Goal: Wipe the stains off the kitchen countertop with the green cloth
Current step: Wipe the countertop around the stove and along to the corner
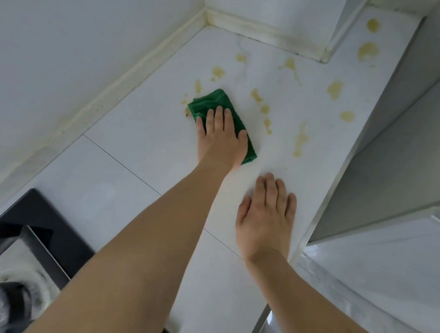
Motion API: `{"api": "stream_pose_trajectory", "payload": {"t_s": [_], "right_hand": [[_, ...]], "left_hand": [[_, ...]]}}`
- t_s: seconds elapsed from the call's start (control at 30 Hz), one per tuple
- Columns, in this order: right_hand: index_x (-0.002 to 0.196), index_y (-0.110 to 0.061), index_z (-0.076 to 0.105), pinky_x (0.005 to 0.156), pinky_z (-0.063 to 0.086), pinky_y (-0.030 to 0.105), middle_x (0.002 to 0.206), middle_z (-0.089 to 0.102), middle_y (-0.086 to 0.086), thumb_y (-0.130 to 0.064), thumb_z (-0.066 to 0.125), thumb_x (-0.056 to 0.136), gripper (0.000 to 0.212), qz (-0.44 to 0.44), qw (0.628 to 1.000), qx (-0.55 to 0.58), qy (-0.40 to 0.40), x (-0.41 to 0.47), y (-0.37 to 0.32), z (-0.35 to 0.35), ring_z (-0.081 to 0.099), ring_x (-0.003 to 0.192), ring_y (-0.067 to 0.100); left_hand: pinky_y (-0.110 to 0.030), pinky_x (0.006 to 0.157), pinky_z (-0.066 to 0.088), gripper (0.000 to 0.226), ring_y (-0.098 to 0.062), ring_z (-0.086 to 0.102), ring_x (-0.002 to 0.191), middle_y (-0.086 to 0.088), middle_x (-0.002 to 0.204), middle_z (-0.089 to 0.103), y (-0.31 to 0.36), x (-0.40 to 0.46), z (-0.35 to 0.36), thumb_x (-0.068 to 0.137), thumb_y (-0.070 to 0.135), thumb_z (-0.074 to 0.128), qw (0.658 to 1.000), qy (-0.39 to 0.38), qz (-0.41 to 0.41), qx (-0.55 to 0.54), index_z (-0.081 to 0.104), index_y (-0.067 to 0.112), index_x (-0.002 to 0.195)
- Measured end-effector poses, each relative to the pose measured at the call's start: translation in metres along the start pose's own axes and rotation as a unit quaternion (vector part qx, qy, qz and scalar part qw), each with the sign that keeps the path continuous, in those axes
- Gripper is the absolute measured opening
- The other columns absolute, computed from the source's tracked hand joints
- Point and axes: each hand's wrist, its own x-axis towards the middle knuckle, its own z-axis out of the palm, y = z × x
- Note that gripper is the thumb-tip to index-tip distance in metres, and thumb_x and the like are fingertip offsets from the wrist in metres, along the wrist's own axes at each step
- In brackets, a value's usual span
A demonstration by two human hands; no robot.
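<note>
Pressed flat on the green cloth (218,114) with the left hand (221,140), fingers straight and spread over the folded pad, palm bearing down. Rested the right hand (266,215) flat and bare on the white countertop (137,146), fingers straight, holding nothing, nearer the body and just beside the front edge. Kept the two hands apart, the right one apparently as a brace.

Lay folded, the cloth, toward the left of the stained patch, its far corner touching the small yellow-brown marks (185,101) there. Remained well clear of the cloth: the run of blotches (262,108) to its right, the long streak (301,140) near the counter's edge, the spots (217,72) toward the back wall, and the two large stains (368,50) on the narrow ledge beyond the corner. Judged early in the job, most marks untouched.

Risks, as judged from here:
- Smearing rather than lifting, if dragged through wet residue without turning to a clean face of the cloth.
- Unfolding or bunching under the fingers, since held only by downward pressure, not gripped.
- Missing the ledge stains, set far back and awkward to reach.
- Pushing residue into the discoloured seam (148,59) along the wall.
- Catching the black hob (55,223) at lower left with a forearm on a wide sweep.
</note>
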Motion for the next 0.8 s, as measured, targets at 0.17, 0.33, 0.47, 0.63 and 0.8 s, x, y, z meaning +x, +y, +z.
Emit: {"api": "stream_pose_trajectory", "payload": {"t_s": [0.17,0.33,0.47,0.63,0.8], "right_hand": [[0.154,-0.01,0.005,0.12,-0.006,0.046,0.163,0.001,0.006,-0.033,0.004,0.098,0.06,-0.06,0.993,-0.007,-0.105,-0.002,0.002,-0.008,-0.004,0.15,0.021],[0.147,-0.014,-0.021,0.117,-0.014,0.048,0.159,-0.022,0.002,-0.042,-0.01,0.09,0.065,-0.139,0.975,-0.007,-0.171,0.0,0.008,-0.015,-0.02,0.147,0.019],[0.154,-0.007,0.011,0.117,0.002,0.042,0.162,-0.003,0.006,-0.047,0.01,0.097,0.069,-0.356,0.925,-0.011,-0.133,0.002,0.028,-0.016,-0.001,0.149,0.02],[0.155,-0.012,0.008,0.118,-0.002,0.037,0.162,0.001,0.003,-0.057,0.018,0.098,0.072,-0.628,0.749,-0.123,-0.17,0.058,0.055,-0.034,-0.003,0.149,0.019],[0.155,-0.018,-0.005,0.117,-0.011,0.033,0.162,-0.012,-0.002,-0.06,0.017,0.098,0.074,-0.663,0.712,-0.105,-0.206,0.079,0.056,-0.029,-0.016,0.147,0.013]], "left_hand": [[-0.048,0.122,-0.005,0.068,-0.019,-0.005,0.152,0.0,0.167,-0.002,-0.06,-0.073,0.01,0.1,0.049,0.01,0.999,0.013,-0.032,0.008,-0.001,0.017,0.159],[-0.048,0.122,-0.007,0.069,-0.02,-0.008,0.152,-0.001,0.166,-0.004,-0.075,-0.131,0.012,0.099,0.049,0.012,0.993,0.011,-0.115,-0.006,-0.004,0.016,0.158],[-0.048,0.122,-0.009,0.07,-0.02,-0.009,0.152,-0.001,0.166,-0.005,-0.075,-0.128,0.013,0.099,0.049,0.013,0.992,0.018,-0.122,0.001,-0.005,0.017,0.158],[-0.049,0.121,-0.009,0.07,-0.02,-0.008,0.152,-0.001,0.166,-0.003,-0.075,-0.125,0.018,0.099,0.05,0.015,0.991,0.036,-0.126,0.007,-0.004,0.018,0.158],[-0.049,0.122,-0.009,0.072,-0.02,-0.007,0.152,-0.002,0.166,-0.001,-0.078,-0.118,0.018,0.097,0.051,0.017,0.992,0.033,-0.124,0.01,-0.002,0.018,0.158]]}}
